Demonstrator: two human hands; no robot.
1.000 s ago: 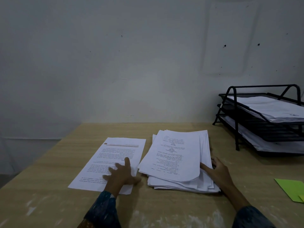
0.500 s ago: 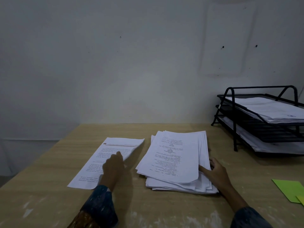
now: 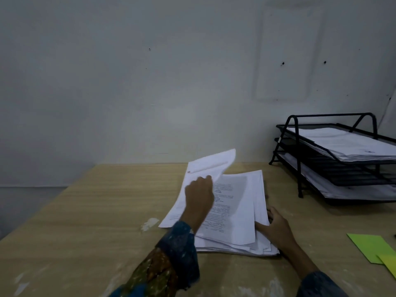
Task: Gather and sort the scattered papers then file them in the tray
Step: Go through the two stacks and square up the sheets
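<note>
Holding a loose sheet (image 3: 211,162) in the left hand (image 3: 198,198), gripped by its near part, lifted off the table (image 3: 96,211) and curling up over the far left corner of the stack (image 3: 242,211). Seen from the back of the hand only, so no telling exactly how the fingers close on the paper. Bracing that stack with the right hand (image 3: 276,228): laid loose and fairly straight against the right edge, thumb over the near corner, clasping nothing. Stack itself lying flat in the middle of the table, untidy, with edges fanned out at the near right.

Judged as the gathering step, close to its end: apparently the last stray page, bound for the pile, with no other white page loose on the table in view. Filing not yet begun for this pile. Black wire tray (image 3: 297,159) standing well apart at the far right, with paper already in the top and bottom tiers, middle tier too dark to read.

Next, probably: lay the sheet flat on top, let go, then square the fanned edges with both hands before any lift. Needs a light touch, given thin paper, quick to bend and slide. Off to the right, a green card (image 3: 370,247) and a yellow card (image 3: 390,264), apart from the pile
</note>
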